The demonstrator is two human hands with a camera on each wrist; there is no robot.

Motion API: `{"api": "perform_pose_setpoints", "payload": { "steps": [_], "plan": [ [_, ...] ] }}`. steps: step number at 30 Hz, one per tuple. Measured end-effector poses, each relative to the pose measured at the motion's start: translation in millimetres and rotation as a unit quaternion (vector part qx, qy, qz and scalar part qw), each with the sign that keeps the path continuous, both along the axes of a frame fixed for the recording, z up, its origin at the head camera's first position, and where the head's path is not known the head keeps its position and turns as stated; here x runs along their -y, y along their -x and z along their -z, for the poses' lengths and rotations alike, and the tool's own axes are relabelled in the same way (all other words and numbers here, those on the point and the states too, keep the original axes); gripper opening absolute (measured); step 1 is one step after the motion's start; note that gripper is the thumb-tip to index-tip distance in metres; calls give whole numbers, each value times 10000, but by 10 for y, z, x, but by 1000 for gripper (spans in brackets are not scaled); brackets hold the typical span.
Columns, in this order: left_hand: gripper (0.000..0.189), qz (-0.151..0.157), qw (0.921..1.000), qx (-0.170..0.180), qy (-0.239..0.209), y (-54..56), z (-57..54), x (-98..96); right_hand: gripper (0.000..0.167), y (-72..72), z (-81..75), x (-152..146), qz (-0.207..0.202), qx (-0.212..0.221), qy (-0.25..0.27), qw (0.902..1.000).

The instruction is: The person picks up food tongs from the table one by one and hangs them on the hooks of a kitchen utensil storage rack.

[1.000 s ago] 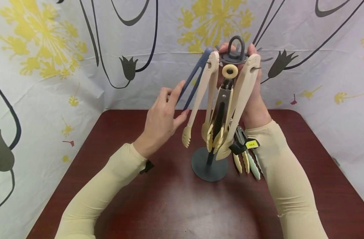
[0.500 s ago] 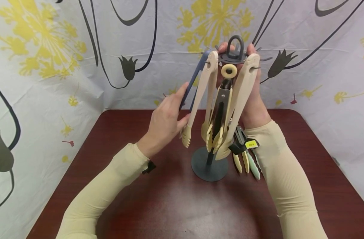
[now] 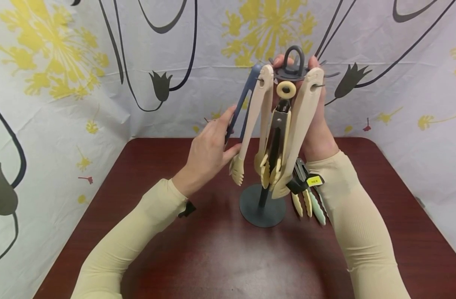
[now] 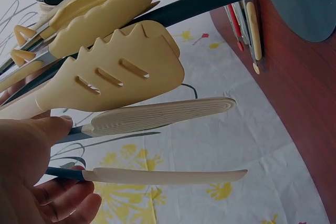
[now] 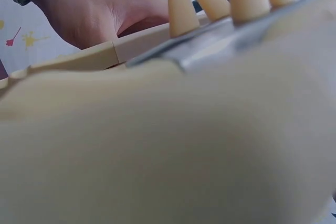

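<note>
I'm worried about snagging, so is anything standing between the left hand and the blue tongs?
Nothing visible does: the left hand holds the blue tongs directly. The nearest cream tongs hang close beside them, overlapping part of them in the head view.

Free room extends over the near part of the table, between the forearms and in front of the stand. Obstacles: at left, the left hand pinching blue-handled tongs; at front, hanging cream tongs; at right, the right hand and, below, tongs lying flat.
</note>
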State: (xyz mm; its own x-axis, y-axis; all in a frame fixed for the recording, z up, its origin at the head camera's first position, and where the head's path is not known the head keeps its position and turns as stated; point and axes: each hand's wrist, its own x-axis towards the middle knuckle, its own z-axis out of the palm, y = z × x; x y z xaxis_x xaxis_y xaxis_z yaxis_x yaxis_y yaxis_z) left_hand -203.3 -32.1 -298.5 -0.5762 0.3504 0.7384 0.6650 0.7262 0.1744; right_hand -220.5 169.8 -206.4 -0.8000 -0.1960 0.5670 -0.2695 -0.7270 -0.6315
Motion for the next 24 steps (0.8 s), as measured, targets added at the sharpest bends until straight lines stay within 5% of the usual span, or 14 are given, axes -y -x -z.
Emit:
{"api": "perform_pose_setpoints", "payload": {
  "steps": [24],
  "plan": [
    [71,675,9947,772,-38,156,-51,-19,72,-52,-14,-6,-286,-154,-103,9994]
  ]
}}
